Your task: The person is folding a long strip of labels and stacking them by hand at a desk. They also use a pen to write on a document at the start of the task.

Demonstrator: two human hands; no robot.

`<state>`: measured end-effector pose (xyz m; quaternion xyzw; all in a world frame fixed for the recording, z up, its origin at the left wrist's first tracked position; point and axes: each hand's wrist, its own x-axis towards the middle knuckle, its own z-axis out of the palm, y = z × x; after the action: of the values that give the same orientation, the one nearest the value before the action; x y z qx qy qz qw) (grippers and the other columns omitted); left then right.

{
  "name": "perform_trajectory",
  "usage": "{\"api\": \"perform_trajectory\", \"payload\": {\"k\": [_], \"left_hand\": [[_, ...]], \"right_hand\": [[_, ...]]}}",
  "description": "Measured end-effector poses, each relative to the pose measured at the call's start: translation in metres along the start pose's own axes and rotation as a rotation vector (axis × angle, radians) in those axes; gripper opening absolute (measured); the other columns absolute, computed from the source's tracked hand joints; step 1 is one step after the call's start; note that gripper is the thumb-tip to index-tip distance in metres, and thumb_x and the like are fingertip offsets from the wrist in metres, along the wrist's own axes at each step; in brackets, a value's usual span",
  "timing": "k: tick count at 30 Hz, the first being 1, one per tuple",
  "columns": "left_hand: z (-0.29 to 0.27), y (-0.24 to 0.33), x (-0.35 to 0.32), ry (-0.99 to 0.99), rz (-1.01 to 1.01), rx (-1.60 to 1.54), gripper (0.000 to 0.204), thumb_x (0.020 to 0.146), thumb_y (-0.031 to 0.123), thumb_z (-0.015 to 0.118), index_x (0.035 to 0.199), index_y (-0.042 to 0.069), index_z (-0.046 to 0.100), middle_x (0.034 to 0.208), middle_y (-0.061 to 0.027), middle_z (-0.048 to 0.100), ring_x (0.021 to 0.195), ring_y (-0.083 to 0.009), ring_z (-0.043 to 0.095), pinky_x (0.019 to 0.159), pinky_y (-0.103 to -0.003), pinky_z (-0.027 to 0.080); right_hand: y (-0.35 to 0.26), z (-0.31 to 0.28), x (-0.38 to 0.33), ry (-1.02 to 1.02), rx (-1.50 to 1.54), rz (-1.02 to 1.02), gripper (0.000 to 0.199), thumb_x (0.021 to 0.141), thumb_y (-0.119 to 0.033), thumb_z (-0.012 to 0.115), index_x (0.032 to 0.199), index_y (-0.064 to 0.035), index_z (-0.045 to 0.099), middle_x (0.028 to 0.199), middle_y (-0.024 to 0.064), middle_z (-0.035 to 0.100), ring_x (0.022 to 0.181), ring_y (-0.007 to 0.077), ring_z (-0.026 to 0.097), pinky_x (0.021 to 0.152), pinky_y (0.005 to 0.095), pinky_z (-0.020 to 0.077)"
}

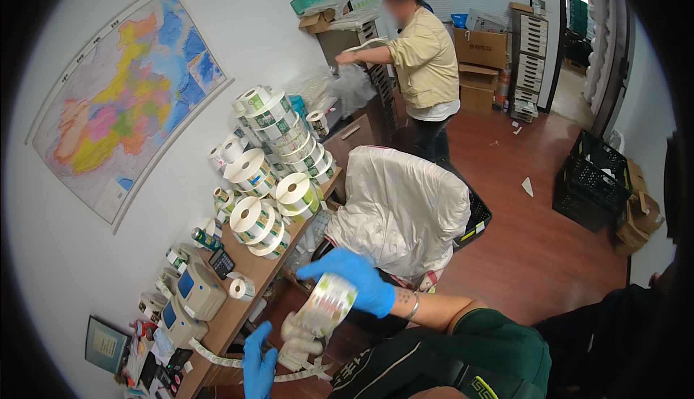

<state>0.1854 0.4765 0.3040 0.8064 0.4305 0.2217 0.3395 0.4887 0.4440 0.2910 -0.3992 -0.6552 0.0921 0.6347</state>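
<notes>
While the right hand (pixel 365 277) in a blue glove curls its fingers over the top of a label roll (pixel 323 306), the left hand (pixel 258 363), also blue-gloved, sits lower with fingers loosely spread by a loose label strip (pixel 224 360) trailing off the worktop (pixel 242 305) edge; whether it pinches the strip I cannot tell. The roll hangs in the air just right of the worktop, above the floor.

Around: a big pile of white label rolls (pixel 271 160) with green prints crowds the worktop's far half. Nearer sit two small grey-and-blue label printers (pixel 189 301), a calculator (pixel 222 262) and one small roll (pixel 241 288). A chair draped in a white plastic cover (pixel 401 207) stands between the wearer and another person (pixel 424 63), who handles a clear plastic bag (pixel 354 84) by a drawer cabinet.

Room: reddish wood floor (pixel 535 240), white walls, a black crate (pixel 593 178) at right, brown cardboard boxes (pixel 481 63) stacked at the back. A colourful map (pixel 126 99) hangs on the left wall.
</notes>
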Motion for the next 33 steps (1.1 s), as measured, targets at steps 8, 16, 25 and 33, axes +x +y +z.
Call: {"api": "perform_trajectory", "payload": {"k": [8,16,25,33], "left_hand": [[0.086,-0.038,0.026,-0.171,-0.183,-0.427,0.039,0.093,0.025,0.051,0.12,-0.002,0.056,0.106,-0.0115,0.065,0.093,-0.0208,0.062,0.078,-0.033,0.049],[0.078,0.002,0.02,-0.303,-0.418,-0.788,0.036,0.093,0.022,0.054,0.115,-0.005,0.061,0.102,-0.0117,0.066,0.086,-0.0165,0.062,0.075,-0.029,0.049],[0.06,-0.019,0.022,-0.516,-0.535,-0.365,0.031,0.088,0.017,0.065,0.113,-0.002,0.065,0.098,-0.01,0.069,0.085,-0.0147,0.063,0.075,-0.03,0.05],[0.037,0.012,0.028,-0.352,0.188,0.618,0.022,0.086,0.014,0.058,0.104,0.008,0.069,0.081,-0.0151,0.067,0.074,-0.0315,0.065,0.064,-0.04,0.051]], "right_hand": [[-0.001,0.038,-0.034,-0.393,-0.324,-0.012,0.048,0.072,-0.017,0.069,0.119,-0.0198,0.059,0.092,0.0078,0.059,0.085,0.0276,0.06,0.074,0.0383,0.0486],[0.008,0.033,-0.049,-0.626,-0.462,-0.016,0.061,0.075,-0.019,0.069,0.133,-0.0194,0.051,0.097,0.0076,0.06,0.087,0.0264,0.058,0.076,0.0369,0.0477],[0.025,0.032,-0.076,-0.895,-0.095,0.025,0.074,0.081,-0.035,0.069,0.144,-0.0171,0.035,0.097,0.0129,0.06,0.093,0.0318,0.059,0.08,0.0401,0.0472],[0.049,0.04,-0.08,-0.929,0.007,0.562,0.044,0.091,-0.038,0.055,0.129,-0.0158,0.054,0.113,0.0117,0.064,0.097,0.0297,0.063,0.087,0.0357,0.048]]}}
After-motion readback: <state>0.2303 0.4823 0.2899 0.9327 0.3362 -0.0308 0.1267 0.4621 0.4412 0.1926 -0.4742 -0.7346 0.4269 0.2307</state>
